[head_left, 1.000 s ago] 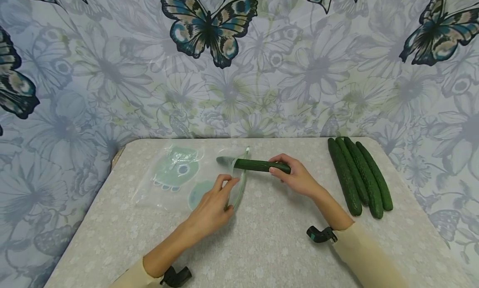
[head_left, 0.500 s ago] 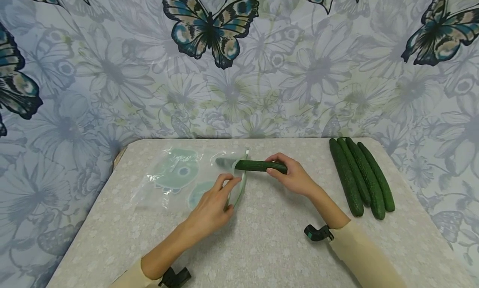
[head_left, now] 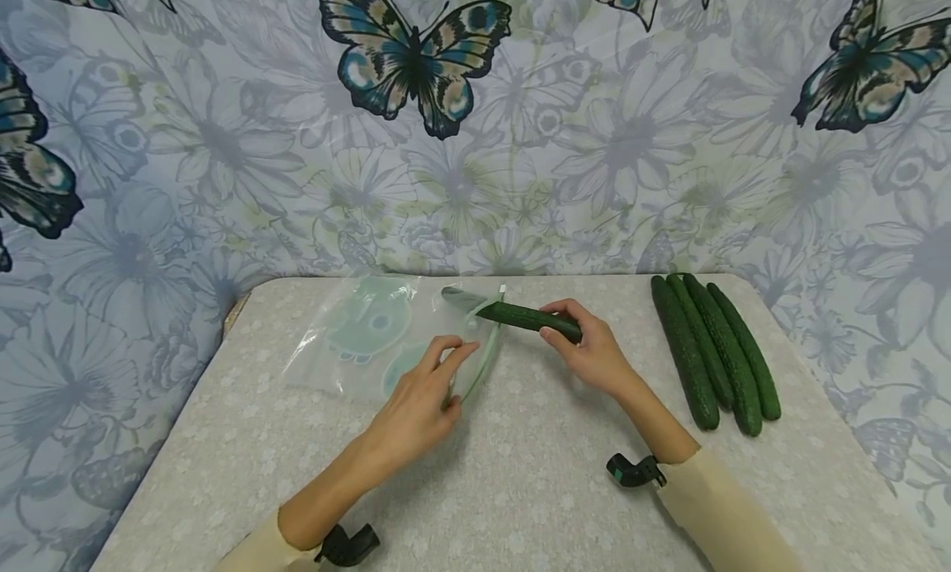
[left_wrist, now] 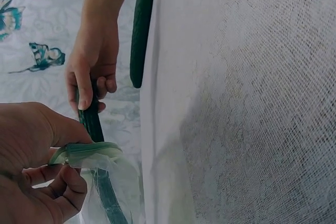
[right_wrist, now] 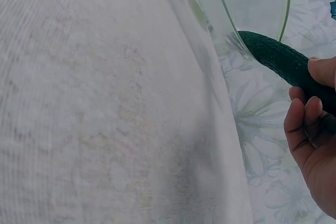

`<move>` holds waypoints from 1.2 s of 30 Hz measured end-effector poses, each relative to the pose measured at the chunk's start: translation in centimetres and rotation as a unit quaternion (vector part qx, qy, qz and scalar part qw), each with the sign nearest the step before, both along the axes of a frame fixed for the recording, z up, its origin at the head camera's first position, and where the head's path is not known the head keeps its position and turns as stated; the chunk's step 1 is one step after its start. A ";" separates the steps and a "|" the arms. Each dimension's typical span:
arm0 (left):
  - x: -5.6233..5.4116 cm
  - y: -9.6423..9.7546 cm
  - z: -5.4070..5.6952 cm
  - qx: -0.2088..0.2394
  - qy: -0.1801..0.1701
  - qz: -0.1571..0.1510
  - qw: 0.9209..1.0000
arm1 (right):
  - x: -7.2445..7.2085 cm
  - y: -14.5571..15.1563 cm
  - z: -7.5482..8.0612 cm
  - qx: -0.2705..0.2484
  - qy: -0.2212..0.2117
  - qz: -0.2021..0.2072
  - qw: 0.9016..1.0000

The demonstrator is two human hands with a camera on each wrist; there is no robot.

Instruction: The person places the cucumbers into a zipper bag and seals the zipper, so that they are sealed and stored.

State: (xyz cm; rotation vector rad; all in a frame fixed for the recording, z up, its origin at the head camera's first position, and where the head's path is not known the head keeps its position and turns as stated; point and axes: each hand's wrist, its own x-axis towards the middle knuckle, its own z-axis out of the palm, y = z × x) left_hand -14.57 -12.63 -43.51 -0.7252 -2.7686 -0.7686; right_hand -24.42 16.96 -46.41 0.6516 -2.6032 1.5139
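My right hand (head_left: 587,345) grips a dark green cucumber (head_left: 516,314) by its near end. The cucumber's other end lies inside a clear zip bag (head_left: 357,374) with pale green cartoon prints, and looks paler through the plastic. With thumb and fingers my left hand (head_left: 419,403) pinches the bag's green zip edge, holding the mouth apart. The left wrist view shows the green zip strip (left_wrist: 86,150) between thumb and fingers, with the cucumber's end in the bag below. In the right wrist view, fingers and thumb wrap the cucumber (right_wrist: 278,59) just outside the bag's opening.
Several more cucumbers (head_left: 713,353) lie side by side at the right of the table (head_left: 535,489), which wears a pale patterned cloth. Behind it hangs a floral backdrop (head_left: 475,184) with butterflies. Both wrists carry black camera mounts (head_left: 635,470).
The bag has shifted up and to the right, its mouth lifted. The cucumber has tilted, its bagged end now higher, and the right hand has moved slightly right.
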 end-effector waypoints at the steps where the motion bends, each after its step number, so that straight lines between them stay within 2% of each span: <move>1: -0.1 0.0 -0.1 -0.002 0.003 -0.001 1.000 | 0.0 0.0 0.0 0.000 0.006 0.003 1.000; 5: -0.6 0.1 -0.2 -0.012 0.010 -0.006 1.000 | 0.0 -0.4 0.2 0.001 0.020 0.022 1.000; 13: -1.3 0.2 -0.4 -0.018 -0.010 -0.018 1.000 | -0.4 -1.6 0.2 -0.009 0.005 0.040 0.999; 17: -1.4 0.4 -0.5 -0.019 -0.010 -0.032 0.999 | -0.6 -2.3 0.1 -0.017 0.000 0.048 0.999; 29: -1.0 1.2 -0.4 -0.009 -0.007 -0.056 0.998 | -0.9 -4.1 -0.3 -0.046 -0.035 0.071 0.996; 36: -0.5 1.6 -0.4 0.006 -0.008 -0.076 0.997 | -1.1 -5.0 -0.6 -0.036 -0.038 0.070 0.996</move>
